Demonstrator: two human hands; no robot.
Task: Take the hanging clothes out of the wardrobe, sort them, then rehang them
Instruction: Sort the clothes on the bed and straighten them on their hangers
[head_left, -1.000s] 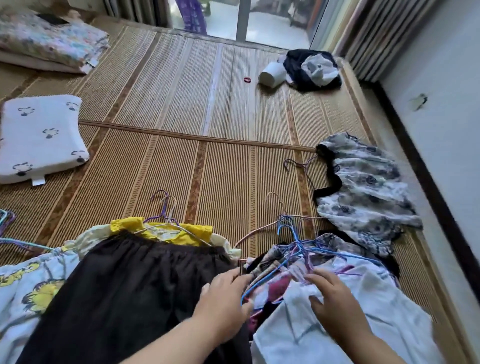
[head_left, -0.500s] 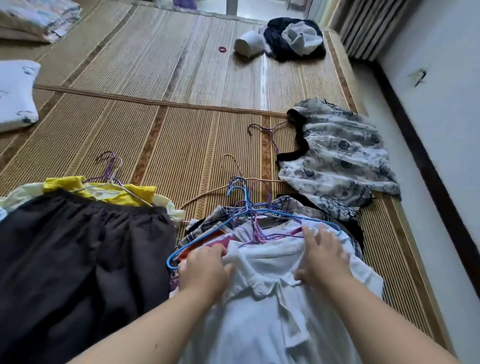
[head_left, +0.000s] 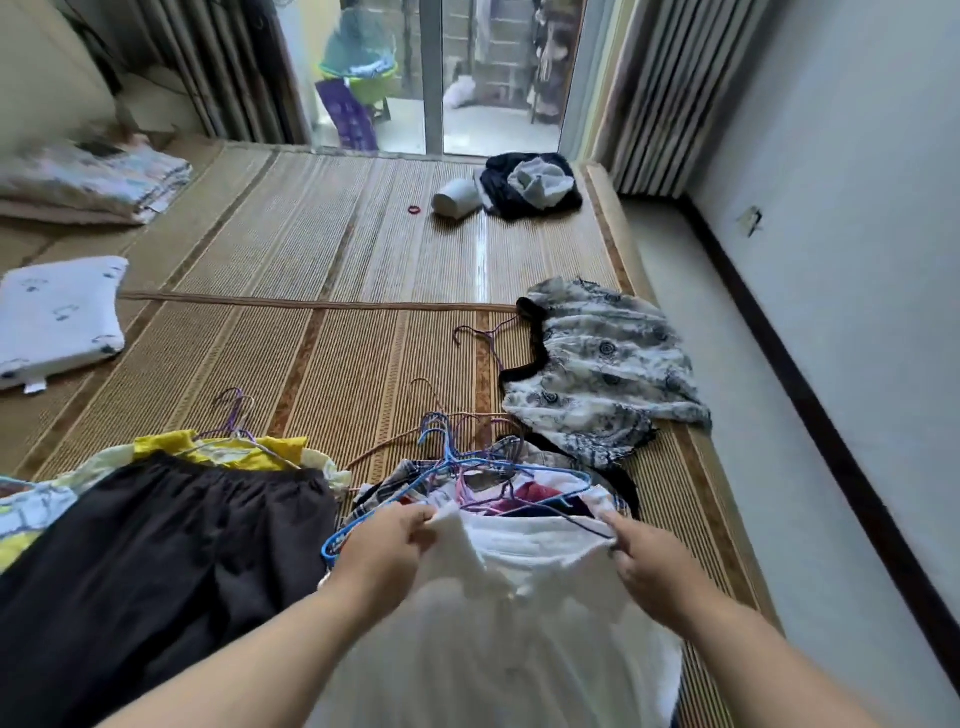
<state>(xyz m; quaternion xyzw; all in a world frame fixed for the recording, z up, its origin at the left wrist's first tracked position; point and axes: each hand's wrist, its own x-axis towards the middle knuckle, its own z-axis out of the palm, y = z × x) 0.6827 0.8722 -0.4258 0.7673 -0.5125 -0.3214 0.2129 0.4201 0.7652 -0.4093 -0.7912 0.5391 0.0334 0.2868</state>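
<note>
White shirt (head_left: 519, 597) atop hangered clothes pile (head_left: 488, 483).

Skirt (head_left: 156, 561) left of shirt (head_left: 519, 597)

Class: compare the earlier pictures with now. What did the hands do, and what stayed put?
The left hand and right hand left the hangers and now pinch the white shirt by its shoulders, lifting it. The black skirt and patterned blouse stayed.
</note>
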